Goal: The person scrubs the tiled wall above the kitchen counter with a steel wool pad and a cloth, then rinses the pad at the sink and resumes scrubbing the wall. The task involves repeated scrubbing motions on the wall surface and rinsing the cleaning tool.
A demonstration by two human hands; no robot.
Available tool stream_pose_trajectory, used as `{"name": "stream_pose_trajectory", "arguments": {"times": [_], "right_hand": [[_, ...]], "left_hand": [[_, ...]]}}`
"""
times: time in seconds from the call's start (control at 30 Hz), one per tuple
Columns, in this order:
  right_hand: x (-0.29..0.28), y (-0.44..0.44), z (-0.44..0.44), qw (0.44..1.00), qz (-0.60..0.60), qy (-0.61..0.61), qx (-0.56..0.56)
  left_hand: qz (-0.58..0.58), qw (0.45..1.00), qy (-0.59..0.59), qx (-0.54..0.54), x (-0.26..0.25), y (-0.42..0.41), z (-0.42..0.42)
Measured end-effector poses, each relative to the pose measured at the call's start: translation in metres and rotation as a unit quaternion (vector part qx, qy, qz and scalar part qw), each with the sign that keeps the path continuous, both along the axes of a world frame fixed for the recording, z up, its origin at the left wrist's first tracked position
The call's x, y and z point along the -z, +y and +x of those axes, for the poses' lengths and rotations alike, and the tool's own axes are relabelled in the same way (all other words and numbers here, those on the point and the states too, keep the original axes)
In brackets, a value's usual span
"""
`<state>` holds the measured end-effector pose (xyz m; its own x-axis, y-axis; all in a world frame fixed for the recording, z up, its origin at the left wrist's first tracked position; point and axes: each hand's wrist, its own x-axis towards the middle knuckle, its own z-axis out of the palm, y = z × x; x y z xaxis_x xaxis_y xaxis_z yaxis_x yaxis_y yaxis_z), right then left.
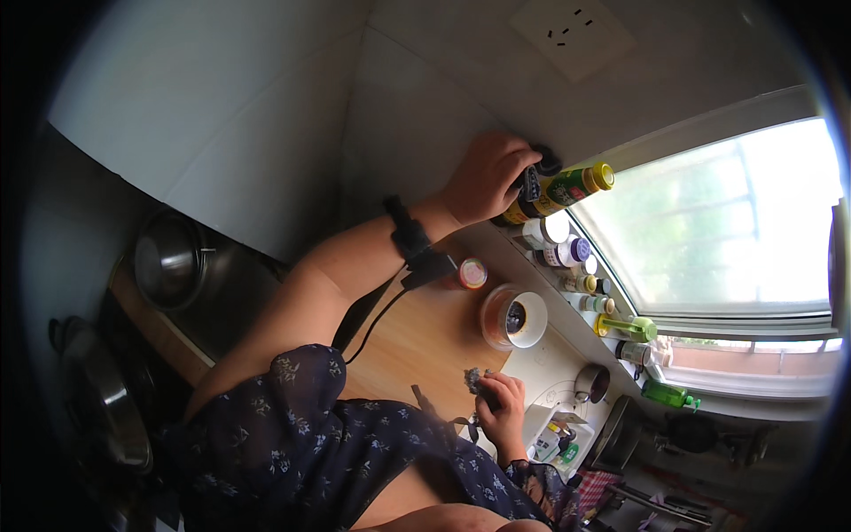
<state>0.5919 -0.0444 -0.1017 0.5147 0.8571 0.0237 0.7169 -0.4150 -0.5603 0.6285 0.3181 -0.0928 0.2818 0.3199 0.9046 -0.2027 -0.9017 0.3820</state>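
Note:
My left hand (492,176) is raised at the tiled wall, its fingers closed on a dark grey folded cloth (530,183). Right beside that cloth is a sauce bottle (565,191) with a yellow cap and a green and yellow label; whether the two touch, I cannot tell. Lower down, close to my body, my right hand (503,407) grips a crumpled grey wad (473,380), perhaps cloth, mostly hidden by the fingers. A black device on a strap (409,236) is around my left wrist, with a cable hanging from it.
Several jars and bottles (575,253) line the window sill. On the wood-look counter (405,332) are a red-lidded jar (472,273) and a white bowl (532,322) with dark residue. A white bin (565,439) holds packets. Metal pots (169,259) stand at left.

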Motion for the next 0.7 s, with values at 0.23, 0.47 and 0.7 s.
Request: {"name": "stream_pose_trajectory", "arguments": {"times": [0.23, 0.47, 0.7], "right_hand": [[0.018, 0.007, 0.006, 0.997, 0.014, 0.071, 0.029], [0.067, 0.145, 0.06, 0.806, 0.233, 0.524, 0.144], [0.133, 0.258, 0.107, 0.706, 0.179, 0.608, 0.316]], "left_hand": [[-0.076, 0.986, 0.147, -0.002, 0.157, -0.007, 0.009], [-0.235, 0.933, 0.265, -0.065, 0.188, -0.024, -0.099], [-0.318, 0.899, 0.285, -0.093, 0.165, -0.056, -0.208]]}}
